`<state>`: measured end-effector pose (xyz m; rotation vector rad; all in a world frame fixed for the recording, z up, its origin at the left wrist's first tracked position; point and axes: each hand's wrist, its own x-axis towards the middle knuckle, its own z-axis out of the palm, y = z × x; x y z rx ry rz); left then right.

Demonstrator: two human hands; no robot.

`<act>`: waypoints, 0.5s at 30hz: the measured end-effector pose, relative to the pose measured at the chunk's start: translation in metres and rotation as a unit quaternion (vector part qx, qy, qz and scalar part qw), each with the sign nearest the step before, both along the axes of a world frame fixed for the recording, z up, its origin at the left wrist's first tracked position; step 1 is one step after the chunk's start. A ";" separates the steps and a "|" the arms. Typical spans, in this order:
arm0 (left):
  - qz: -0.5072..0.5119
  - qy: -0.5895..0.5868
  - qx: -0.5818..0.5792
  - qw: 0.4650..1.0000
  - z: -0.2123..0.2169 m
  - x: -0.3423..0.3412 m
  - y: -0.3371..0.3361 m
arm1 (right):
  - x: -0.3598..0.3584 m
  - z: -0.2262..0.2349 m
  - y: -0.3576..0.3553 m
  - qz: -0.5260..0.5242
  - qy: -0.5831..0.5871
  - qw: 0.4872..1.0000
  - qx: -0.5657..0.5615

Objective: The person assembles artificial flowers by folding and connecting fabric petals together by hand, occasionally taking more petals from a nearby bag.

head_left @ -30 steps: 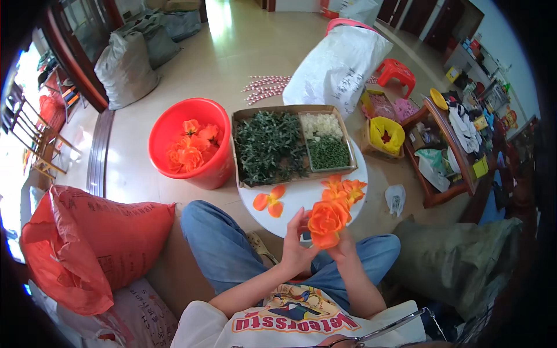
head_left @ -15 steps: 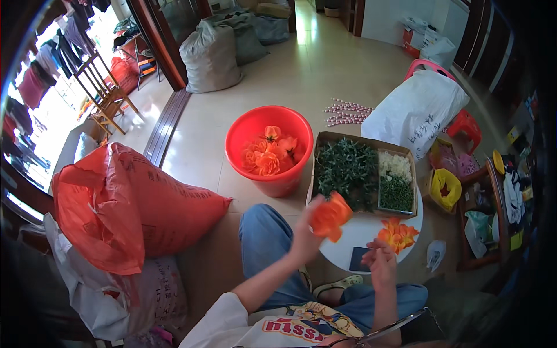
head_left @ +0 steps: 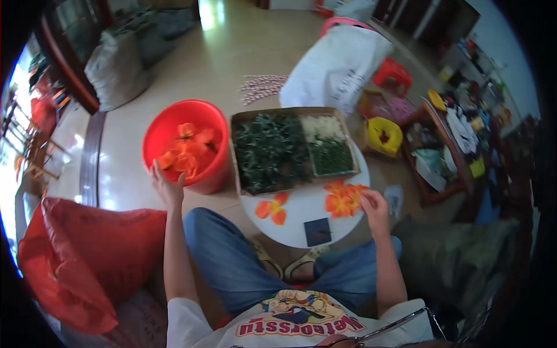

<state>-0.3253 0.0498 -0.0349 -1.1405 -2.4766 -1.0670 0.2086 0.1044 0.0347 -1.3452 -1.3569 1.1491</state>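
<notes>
My left hand (head_left: 169, 187) is at the near rim of a red bucket (head_left: 222, 168), fingers apart, with nothing seen in it. Inside the bucket lie several orange artificial flowers (head_left: 194, 152). On the small round white table (head_left: 296, 200), my right hand (head_left: 377, 210) pinches the right edge of a pile of orange artificial petals (head_left: 343, 199). A separate orange petal piece (head_left: 272, 209) lies further left on the tabletop. Near the table's front edge is a dark square pad (head_left: 318, 232).
A cardboard box (head_left: 237, 151) on the table's far side holds green foliage (head_left: 270, 149), white bits (head_left: 322, 126) and small greenery. Red sacks (head_left: 98, 255) stand at my left. Beyond the box are pink beaded stems (head_left: 264, 88) and a large white sack (head_left: 333, 66). A yellow-lined container (head_left: 384, 137) stands right.
The view has turned right. My left hand has gone from above the table to the bucket, and the orange flower is out of it. A separate petal piece now shows on the tabletop.
</notes>
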 end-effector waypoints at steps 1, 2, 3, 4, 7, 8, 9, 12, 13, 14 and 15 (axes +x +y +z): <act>0.004 -0.057 -0.008 0.998 0.012 0.024 0.002 | 0.004 -0.004 0.012 -0.011 -0.063 0.998 0.010; -0.008 -0.039 0.009 0.999 0.013 0.038 -0.001 | 0.001 -0.006 0.024 -0.011 -0.122 0.992 0.021; -0.022 -0.023 0.028 0.999 0.012 0.053 -0.001 | 0.005 -0.014 0.035 -0.021 -0.128 0.991 0.021; -0.031 -0.029 0.028 0.999 0.013 0.075 -0.001 | 0.012 -0.026 0.046 -0.011 -0.192 0.980 0.046; -0.178 -0.068 0.070 0.979 0.023 0.141 -0.013 | 0.017 -0.041 0.064 0.003 -0.291 0.954 0.074; -0.209 -0.084 0.060 0.972 0.027 0.159 -0.022 | 0.010 -0.043 0.070 0.012 -0.319 0.944 0.081; -0.236 -0.076 0.044 0.968 0.028 0.177 -0.030 | 0.005 -0.043 0.074 0.016 -0.318 0.944 0.082; -0.309 -0.081 0.001 0.948 0.010 0.216 -0.051 | -0.012 -0.043 0.089 0.021 -0.322 0.940 0.109; -0.308 -0.082 -0.001 0.948 0.004 0.224 -0.055 | -0.017 -0.044 0.096 0.016 -0.327 0.934 0.143; -0.331 -0.083 -0.024 0.940 -0.001 0.230 -0.059 | -0.021 -0.043 0.103 0.010 -0.331 0.927 0.177; -0.356 -0.085 -0.047 0.929 -0.005 0.235 -0.061 | -0.022 -0.047 0.112 0.010 -0.331 0.927 0.176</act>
